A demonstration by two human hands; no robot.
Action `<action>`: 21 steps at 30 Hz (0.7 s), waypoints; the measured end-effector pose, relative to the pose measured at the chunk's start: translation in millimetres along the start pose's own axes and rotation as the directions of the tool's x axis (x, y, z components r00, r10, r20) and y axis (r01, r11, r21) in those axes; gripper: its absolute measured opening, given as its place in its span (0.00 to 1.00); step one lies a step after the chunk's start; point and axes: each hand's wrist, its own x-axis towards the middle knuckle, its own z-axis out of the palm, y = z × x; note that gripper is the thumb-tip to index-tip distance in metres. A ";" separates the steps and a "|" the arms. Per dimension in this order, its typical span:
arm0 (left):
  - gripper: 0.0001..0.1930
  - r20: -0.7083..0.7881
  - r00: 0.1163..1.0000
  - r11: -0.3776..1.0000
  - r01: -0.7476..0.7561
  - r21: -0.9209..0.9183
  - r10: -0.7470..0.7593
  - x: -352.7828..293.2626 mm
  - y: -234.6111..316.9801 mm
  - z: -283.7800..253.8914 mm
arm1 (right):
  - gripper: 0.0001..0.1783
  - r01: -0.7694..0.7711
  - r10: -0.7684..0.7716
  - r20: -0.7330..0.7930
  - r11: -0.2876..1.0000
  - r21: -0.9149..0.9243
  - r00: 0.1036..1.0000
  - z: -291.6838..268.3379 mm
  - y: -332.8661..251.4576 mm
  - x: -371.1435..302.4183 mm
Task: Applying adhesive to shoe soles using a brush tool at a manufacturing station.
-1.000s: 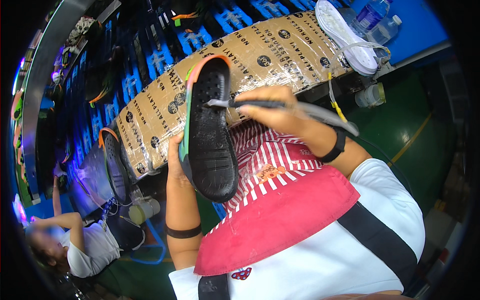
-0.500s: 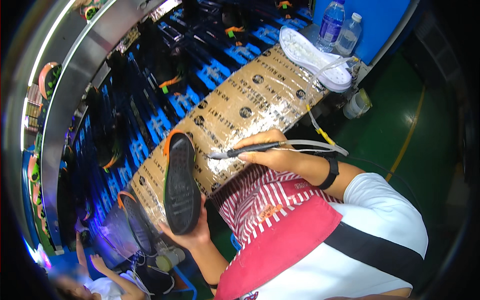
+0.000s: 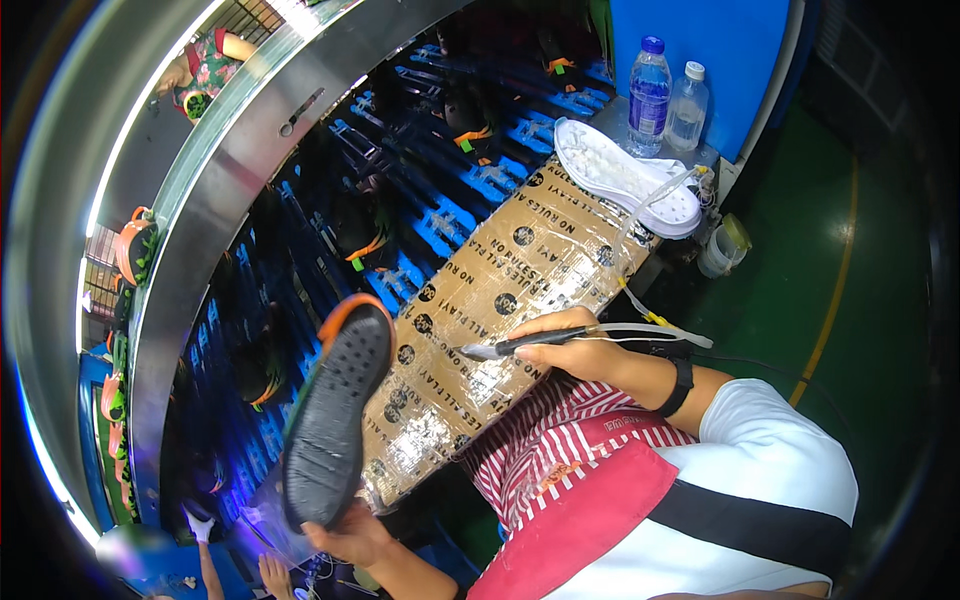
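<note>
Clearly, the left hand (image 3: pixel 350 530) pinches the black-soled shoe (image 3: pixel 335 415) by its heel, left of the counter (image 3: pixel 500 290); so loose, it might topple. The right hand (image 3: pixel 570 350) clasps a pen-like tool (image 3: pixel 510 345).

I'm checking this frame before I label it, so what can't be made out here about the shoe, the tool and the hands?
Head view only:
- Shoe: only the black sole faces the camera; its upper is hidden behind it.
- Left hand: fingers tucked behind the shoe's heel.
- Pen-like tool: tip too small to identify; its tubing's far end is lost in clutter near the white sole.
- Right hand: palm hidden underneath.
</note>
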 end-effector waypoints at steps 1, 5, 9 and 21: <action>0.32 0.035 0.999 0.996 0.015 -0.087 -0.012 12.3 11.1 0.8 | 0.13 0.009 -0.009 -0.002 1.000 0.005 1.000 -2.7 0.4 0.2; 0.32 0.092 0.972 0.946 -0.185 -0.264 0.216 33.8 53.4 106.8 | 0.12 0.093 -0.091 -0.049 0.995 0.037 0.995 -10.5 3.0 -0.7; 0.28 0.244 0.905 0.919 -0.278 -0.281 0.348 83.1 50.1 212.0 | 0.12 0.025 -0.019 -0.072 0.996 0.088 0.997 -23.5 0.6 -5.9; 0.28 0.597 0.747 0.772 -0.553 0.313 0.293 191.7 10.2 297.3 | 0.11 -0.008 0.030 -0.139 0.988 0.156 0.990 -35.8 -4.7 -19.3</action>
